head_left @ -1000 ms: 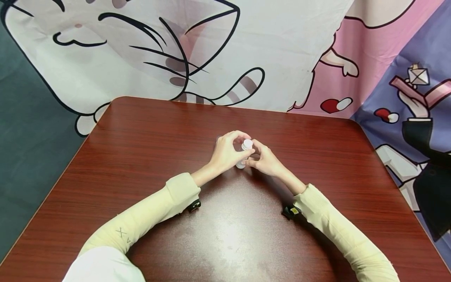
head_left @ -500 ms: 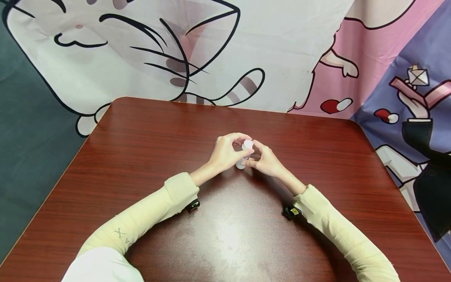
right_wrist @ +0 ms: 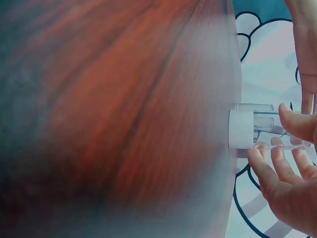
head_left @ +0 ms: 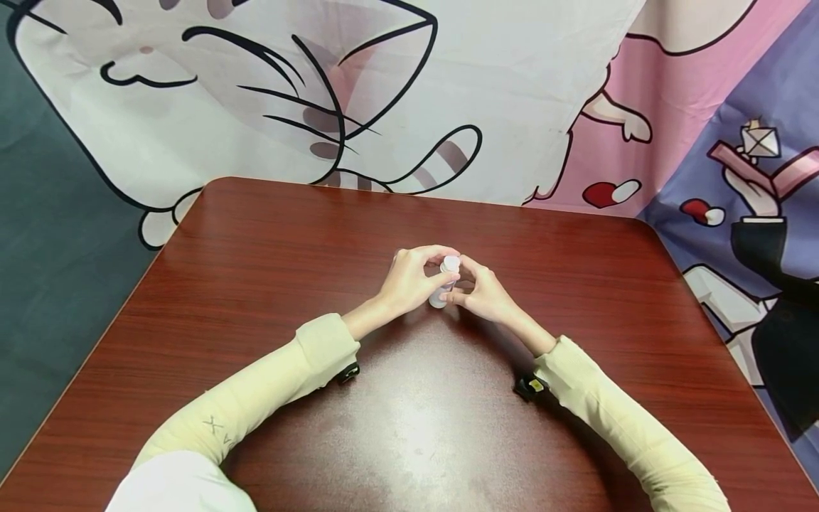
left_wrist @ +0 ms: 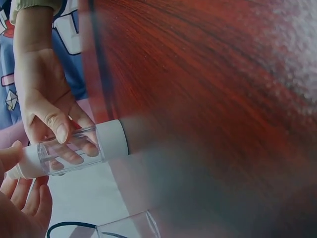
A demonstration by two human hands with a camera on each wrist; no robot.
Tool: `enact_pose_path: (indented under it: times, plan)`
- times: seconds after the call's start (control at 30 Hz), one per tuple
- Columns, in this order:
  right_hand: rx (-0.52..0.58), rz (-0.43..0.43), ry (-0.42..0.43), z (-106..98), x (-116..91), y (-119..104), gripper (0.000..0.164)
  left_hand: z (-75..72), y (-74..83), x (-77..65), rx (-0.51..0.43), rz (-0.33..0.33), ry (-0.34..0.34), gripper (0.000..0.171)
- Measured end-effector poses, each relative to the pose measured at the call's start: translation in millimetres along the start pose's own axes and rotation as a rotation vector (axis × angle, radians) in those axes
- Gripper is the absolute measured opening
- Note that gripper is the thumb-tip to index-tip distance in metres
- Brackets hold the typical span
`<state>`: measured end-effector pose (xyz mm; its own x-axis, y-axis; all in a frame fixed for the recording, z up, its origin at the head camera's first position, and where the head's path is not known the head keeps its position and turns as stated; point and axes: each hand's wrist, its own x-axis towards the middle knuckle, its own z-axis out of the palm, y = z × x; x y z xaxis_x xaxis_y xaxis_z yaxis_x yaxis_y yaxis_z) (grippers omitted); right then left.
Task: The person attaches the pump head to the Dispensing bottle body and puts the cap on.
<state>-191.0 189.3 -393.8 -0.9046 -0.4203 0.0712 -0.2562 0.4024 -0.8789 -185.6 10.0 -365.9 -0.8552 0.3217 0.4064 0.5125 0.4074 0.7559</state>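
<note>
A small clear bottle [left_wrist: 69, 153] with a white base [left_wrist: 112, 140] and a white top [head_left: 451, 264] stands upright near the middle of the table. Thumb and fingers of my left hand [head_left: 412, 279] pinch it around the white upper part. My right hand [head_left: 488, 293] holds the clear body lower down, thumb on the near side and fingers behind, as the left wrist view shows. The bottle's far side is partly hidden by the fingers. Behind my left hand stands a clear container [left_wrist: 130, 227], mostly hidden in the head view.
The brown wood-grain table [head_left: 288, 242] has rounded far corners. Beyond its far edge hangs a cloth printed with cartoon figures [head_left: 512, 92]. Black wrist devices [head_left: 530, 386] sit under both sleeves, and light glares on the near tabletop.
The knuckles of my left hand have dipped slightly while it keeps its pinch on the bottle's upper part. The bottle and my right hand stay nearly in place.
</note>
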Motion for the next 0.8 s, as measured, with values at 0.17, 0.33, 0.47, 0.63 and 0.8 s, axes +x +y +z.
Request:
enact_pose_path:
  times: [0.17, 0.33, 0.47, 0.63, 0.8]
  plan:
    - [0.001, -0.012, 0.01, 1, -1, 1, 0.054, -2.3, 2.0, 0.4, 0.058, 0.006, -0.038, 0.027]
    - [-0.028, -0.029, 0.019, 1, -2, 0, 0.055, -5.0, 2.6, 2.4, 0.107, 0.0, -0.094, 0.029]
    - [-0.048, -0.043, 0.03, 1, -2, 1, 0.056, -8.1, 3.4, 4.9, 0.127, 0.003, -0.138, 0.029]
    - [-0.039, -0.058, 0.034, 1, 0, 4, 0.058, -11.6, 2.6, 7.9, 0.113, 0.013, -0.181, 0.029]
    - [-0.062, -0.059, 0.031, 0, 0, 4, 0.056, -14.1, 0.6, 10.7, 0.055, 0.025, -0.221, 0.029]
